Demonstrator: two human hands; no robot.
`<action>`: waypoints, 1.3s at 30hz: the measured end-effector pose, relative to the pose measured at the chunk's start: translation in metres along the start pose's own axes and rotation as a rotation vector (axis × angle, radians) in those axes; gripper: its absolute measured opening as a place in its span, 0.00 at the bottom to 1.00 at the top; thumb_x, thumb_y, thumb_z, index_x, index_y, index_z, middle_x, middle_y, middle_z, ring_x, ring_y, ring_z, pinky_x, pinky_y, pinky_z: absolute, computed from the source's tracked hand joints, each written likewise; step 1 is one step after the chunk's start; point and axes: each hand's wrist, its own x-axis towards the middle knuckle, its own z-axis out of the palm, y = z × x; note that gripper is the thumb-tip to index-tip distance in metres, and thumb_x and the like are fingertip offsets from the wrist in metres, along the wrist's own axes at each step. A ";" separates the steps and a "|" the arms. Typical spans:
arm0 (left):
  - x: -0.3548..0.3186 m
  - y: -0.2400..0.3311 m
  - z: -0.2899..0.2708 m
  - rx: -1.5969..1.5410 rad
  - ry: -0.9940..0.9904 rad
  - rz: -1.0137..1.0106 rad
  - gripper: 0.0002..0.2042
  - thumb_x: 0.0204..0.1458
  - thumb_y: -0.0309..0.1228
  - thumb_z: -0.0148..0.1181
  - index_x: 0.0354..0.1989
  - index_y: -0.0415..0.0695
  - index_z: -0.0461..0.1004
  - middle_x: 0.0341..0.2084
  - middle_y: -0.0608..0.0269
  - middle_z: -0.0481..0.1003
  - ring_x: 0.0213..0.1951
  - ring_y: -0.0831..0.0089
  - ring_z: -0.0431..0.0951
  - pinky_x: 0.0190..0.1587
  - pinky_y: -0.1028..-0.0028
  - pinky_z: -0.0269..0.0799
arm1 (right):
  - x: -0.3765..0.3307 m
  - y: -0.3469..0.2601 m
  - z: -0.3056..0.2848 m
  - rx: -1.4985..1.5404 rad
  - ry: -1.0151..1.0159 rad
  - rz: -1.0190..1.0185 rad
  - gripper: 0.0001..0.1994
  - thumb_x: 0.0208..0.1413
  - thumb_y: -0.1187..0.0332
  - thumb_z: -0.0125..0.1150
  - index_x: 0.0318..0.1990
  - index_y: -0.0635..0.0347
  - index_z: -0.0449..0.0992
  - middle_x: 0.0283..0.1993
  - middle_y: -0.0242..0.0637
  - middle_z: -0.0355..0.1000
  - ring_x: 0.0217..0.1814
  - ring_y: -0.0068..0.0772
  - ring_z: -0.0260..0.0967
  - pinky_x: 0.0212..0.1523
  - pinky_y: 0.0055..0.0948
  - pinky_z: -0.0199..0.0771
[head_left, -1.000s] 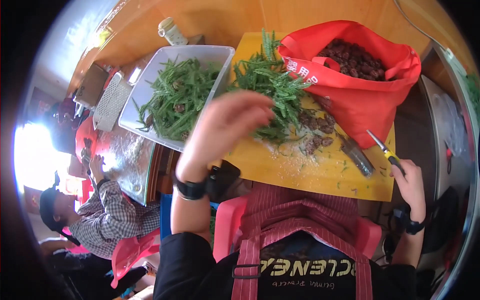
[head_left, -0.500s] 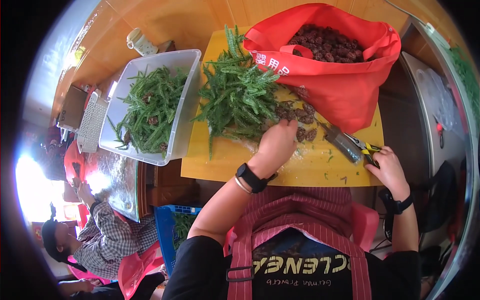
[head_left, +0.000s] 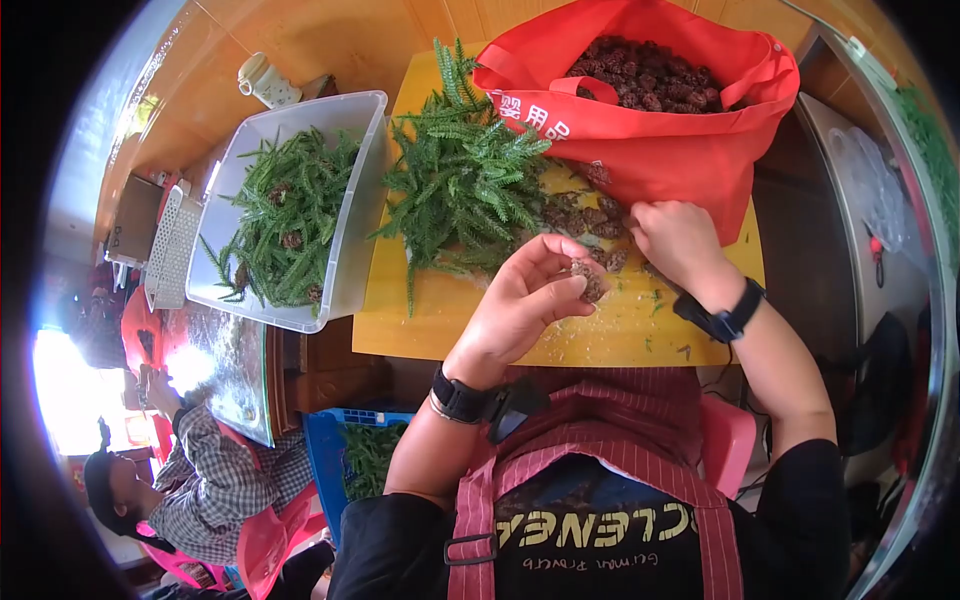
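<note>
Between the thumb and fingers of my left hand (head_left: 522,305) is a small brown pine cone (head_left: 592,287), held over the yellow tabletop (head_left: 450,335). My right hand (head_left: 682,238) is closed, knuckles up, just right of several loose pine cones (head_left: 600,216); its fingertips are turned away, so what they grip is hidden. The wire bundle and the pliers cannot be seen beneath that hand and wrist. Left of the loose cones lies a heap of green artificial fir sprigs (head_left: 462,185).
A red cloth bag (head_left: 665,145) full of pine cones (head_left: 650,75) stands at the back right. To the left is a clear plastic bin (head_left: 350,235) of sprigs and cones. A blue crate (head_left: 325,455) sits lower left, near a seated person in a checked shirt (head_left: 225,480).
My left hand has lifted a pine cone from the pile and drawn it nearer. My right hand has left the pliers' handles and moved left and farther away, beside the cones.
</note>
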 end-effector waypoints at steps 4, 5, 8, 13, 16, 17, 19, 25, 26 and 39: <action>-0.002 -0.009 -0.003 -0.169 -0.014 -0.008 0.12 0.52 0.19 0.51 0.45 0.42 0.63 0.41 0.58 0.70 0.44 0.65 0.74 0.39 0.74 0.77 | 0.012 -0.001 0.015 0.030 -0.025 -0.044 0.04 0.42 0.71 0.55 0.22 0.61 0.72 0.19 0.46 0.69 0.27 0.49 0.70 0.27 0.44 0.70; -0.002 -0.011 -0.003 -0.182 -0.015 -0.005 0.12 0.52 0.19 0.51 0.45 0.42 0.63 0.42 0.58 0.71 0.44 0.65 0.74 0.39 0.74 0.77 | 0.014 0.000 0.019 0.029 -0.035 -0.034 0.05 0.42 0.70 0.55 0.21 0.61 0.72 0.19 0.46 0.69 0.26 0.49 0.70 0.28 0.45 0.70; -0.002 -0.014 -0.003 -0.189 0.001 -0.021 0.12 0.52 0.21 0.53 0.45 0.43 0.64 0.42 0.58 0.71 0.44 0.66 0.74 0.40 0.75 0.76 | 0.014 0.000 0.018 0.055 -0.021 -0.020 0.05 0.43 0.69 0.54 0.21 0.60 0.72 0.20 0.46 0.69 0.27 0.50 0.70 0.28 0.45 0.69; -0.002 -0.014 -0.003 -0.205 0.034 -0.024 0.10 0.52 0.21 0.55 0.42 0.43 0.66 0.42 0.59 0.71 0.43 0.69 0.75 0.44 0.75 0.74 | 0.015 -0.013 -0.023 0.176 0.048 0.047 0.03 0.44 0.70 0.58 0.27 0.59 0.72 0.24 0.41 0.71 0.27 0.44 0.70 0.27 0.37 0.69; -0.002 -0.016 -0.003 -0.247 0.037 0.003 0.09 0.51 0.21 0.55 0.41 0.43 0.67 0.43 0.58 0.71 0.44 0.71 0.74 0.47 0.74 0.73 | 0.002 -0.018 -0.058 0.811 0.330 -0.063 0.02 0.52 0.77 0.54 0.33 0.64 0.71 0.29 0.36 0.71 0.27 0.26 0.69 0.27 0.20 0.67; -0.001 -0.018 -0.003 -0.269 0.031 0.045 0.09 0.50 0.21 0.56 0.39 0.44 0.67 0.44 0.58 0.71 0.45 0.70 0.73 0.48 0.73 0.73 | -0.007 -0.023 -0.066 1.017 0.392 -0.037 0.02 0.54 0.78 0.53 0.35 0.66 0.71 0.30 0.34 0.70 0.28 0.21 0.67 0.28 0.15 0.65; -0.001 -0.021 -0.003 -0.282 0.018 0.097 0.09 0.50 0.20 0.56 0.38 0.44 0.67 0.44 0.57 0.70 0.46 0.70 0.73 0.49 0.72 0.72 | -0.024 -0.033 -0.081 1.239 0.442 -0.020 0.01 0.54 0.79 0.52 0.34 0.67 0.68 0.30 0.35 0.71 0.30 0.18 0.68 0.30 0.14 0.68; 0.002 -0.017 0.010 -0.300 -0.007 0.186 0.10 0.48 0.19 0.57 0.37 0.45 0.65 0.46 0.57 0.69 0.47 0.67 0.72 0.51 0.68 0.71 | -0.053 -0.055 -0.071 1.452 0.375 -0.020 0.04 0.52 0.81 0.48 0.33 0.63 0.63 0.30 0.42 0.71 0.26 0.20 0.68 0.25 0.16 0.69; 0.002 -0.016 0.013 -0.306 -0.010 0.188 0.11 0.48 0.19 0.57 0.38 0.45 0.65 0.46 0.57 0.69 0.47 0.67 0.72 0.51 0.68 0.71 | -0.054 -0.056 -0.066 1.470 0.349 -0.009 0.04 0.52 0.81 0.48 0.33 0.63 0.64 0.31 0.43 0.72 0.27 0.21 0.69 0.26 0.16 0.69; 0.001 -0.018 0.018 -0.288 -0.051 0.220 0.20 0.46 0.19 0.60 0.49 0.45 0.67 0.44 0.57 0.70 0.48 0.66 0.71 0.51 0.66 0.70 | -0.059 -0.061 -0.037 1.550 0.376 -0.015 0.04 0.53 0.80 0.51 0.34 0.61 0.64 0.35 0.44 0.72 0.27 0.21 0.69 0.29 0.17 0.70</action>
